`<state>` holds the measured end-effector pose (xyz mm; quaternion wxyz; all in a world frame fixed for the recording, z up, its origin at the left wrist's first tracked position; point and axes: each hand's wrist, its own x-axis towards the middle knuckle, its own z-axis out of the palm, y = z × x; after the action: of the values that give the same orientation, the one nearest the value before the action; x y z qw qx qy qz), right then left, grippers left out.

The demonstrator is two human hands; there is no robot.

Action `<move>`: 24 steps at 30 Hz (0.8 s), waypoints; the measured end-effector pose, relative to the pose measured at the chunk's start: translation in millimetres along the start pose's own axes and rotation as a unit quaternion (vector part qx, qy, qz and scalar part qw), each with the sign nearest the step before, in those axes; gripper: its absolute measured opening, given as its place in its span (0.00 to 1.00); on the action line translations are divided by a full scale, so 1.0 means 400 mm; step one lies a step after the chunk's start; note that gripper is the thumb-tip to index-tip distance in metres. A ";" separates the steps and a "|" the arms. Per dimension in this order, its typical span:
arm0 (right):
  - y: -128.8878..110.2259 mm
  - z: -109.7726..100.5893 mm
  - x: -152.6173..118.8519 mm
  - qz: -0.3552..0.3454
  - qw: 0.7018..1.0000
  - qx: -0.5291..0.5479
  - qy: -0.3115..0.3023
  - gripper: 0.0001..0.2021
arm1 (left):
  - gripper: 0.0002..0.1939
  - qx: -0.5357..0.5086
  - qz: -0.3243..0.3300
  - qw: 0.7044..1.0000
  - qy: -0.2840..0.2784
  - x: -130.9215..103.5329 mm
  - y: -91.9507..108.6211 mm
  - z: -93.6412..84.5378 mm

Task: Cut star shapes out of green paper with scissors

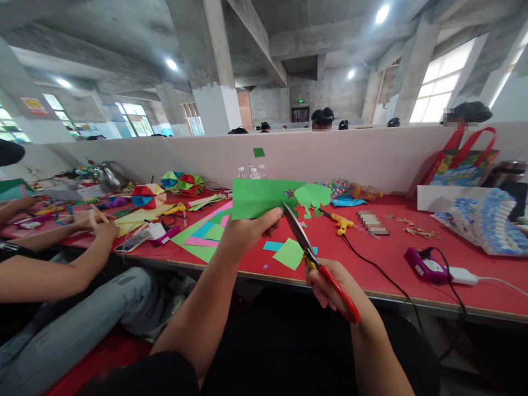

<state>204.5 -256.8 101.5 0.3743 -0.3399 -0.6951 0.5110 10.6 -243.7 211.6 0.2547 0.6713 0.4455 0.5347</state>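
Observation:
My left hand (251, 234) holds up a sheet of green paper (258, 198), pinching its lower edge between thumb and fingers. The paper's right part has an irregular cut outline. In my right hand (334, 280) is a pair of scissors (301, 236) with red handles, the blades pointing up and left. Their tips are beside my left thumb at the paper's lower edge; whether they touch the paper I cannot tell. Below them on the red table lie a light green paper piece (290, 254) and a blue strip (272, 246).
A yellow glue gun (341, 223) with a black cord lies to the right, near a purple power socket (429, 265). Coloured paper sheets (198, 250) lie left of centre. A co-worker's hands (103, 225) work at far left. A white partition (198, 157) stands behind the table.

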 end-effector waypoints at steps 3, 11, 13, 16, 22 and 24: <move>0.000 -0.001 0.000 -0.001 1.000 0.000 -0.001 0.23 | 0.15 -0.011 0.006 1.000 0.001 0.001 -0.005 0.003; 0.004 -0.004 0.000 -0.010 1.000 -0.007 -0.002 0.21 | 0.17 -0.010 0.008 1.000 0.018 0.003 -0.018 0.012; 0.001 -0.005 -0.001 -0.008 1.000 -0.010 0.000 0.21 | 0.17 -0.007 0.004 1.000 0.017 0.002 -0.019 0.011; -0.003 -0.009 -0.005 -0.007 1.000 -0.019 0.008 0.22 | 0.17 -0.014 0.004 1.000 0.012 0.000 -0.022 0.010; -0.001 -0.013 -0.009 -0.010 1.000 -0.005 0.003 0.23 | 0.14 -0.056 0.011 0.998 0.039 -0.006 -0.022 0.019; -0.005 -0.013 -0.010 -0.015 1.000 0.001 -0.006 0.24 | 0.13 -0.052 0.011 0.998 0.040 -0.007 -0.024 0.023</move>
<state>210.8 -258.3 103.7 0.3779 -0.3265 -0.7019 0.5079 16.0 -240.6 199.7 0.2652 0.6404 0.4193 0.5863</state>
